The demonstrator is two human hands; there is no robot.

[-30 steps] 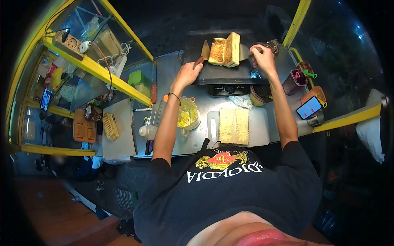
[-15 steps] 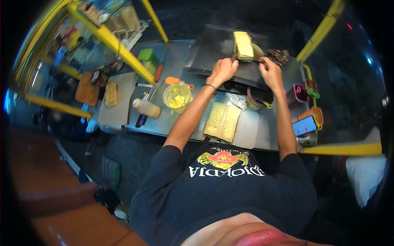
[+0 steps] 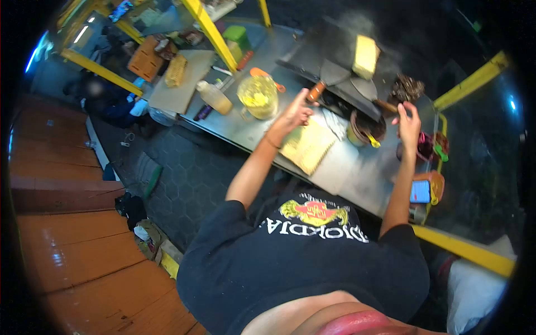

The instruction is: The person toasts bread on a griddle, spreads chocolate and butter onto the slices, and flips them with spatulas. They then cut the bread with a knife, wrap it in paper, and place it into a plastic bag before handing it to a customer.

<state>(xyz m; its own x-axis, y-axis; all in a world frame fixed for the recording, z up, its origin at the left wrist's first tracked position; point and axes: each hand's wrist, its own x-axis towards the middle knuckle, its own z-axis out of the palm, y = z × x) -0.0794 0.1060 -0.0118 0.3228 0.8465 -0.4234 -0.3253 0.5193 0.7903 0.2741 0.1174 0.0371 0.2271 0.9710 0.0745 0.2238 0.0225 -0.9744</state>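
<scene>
A pale yellow bread block [image 3: 365, 57] lies on the dark griddle [image 3: 312, 51], with faint steam around it. Two spatulas rest at the griddle's front edge: the left spatula [image 3: 334, 72] has a brown-orange handle, the right spatula [image 3: 364, 88] a wooden one. My left hand [image 3: 296, 113] is just below the left handle, fingers apart, holding nothing. Near the end of the other handle, my right hand [image 3: 409, 124] is also empty with its fingers apart. Closer to my body, flat yellow bread slices [image 3: 310, 146] lie on the metal counter [image 3: 352, 177].
Left of the slices stand a clear jug [image 3: 258, 97] with yellow contents and a squeeze bottle [image 3: 215, 99]. A tub [image 3: 364, 129] sits before the griddle. At the right are a phone [image 3: 420, 191] and a yellow frame bar [image 3: 463, 245]. A person [image 3: 109, 103] is at the far left.
Both hands have let go of the spatulas and drawn back toward me. The spatulas now lie at the griddle's edge, away from the bread block. The camera view has turned.
</scene>
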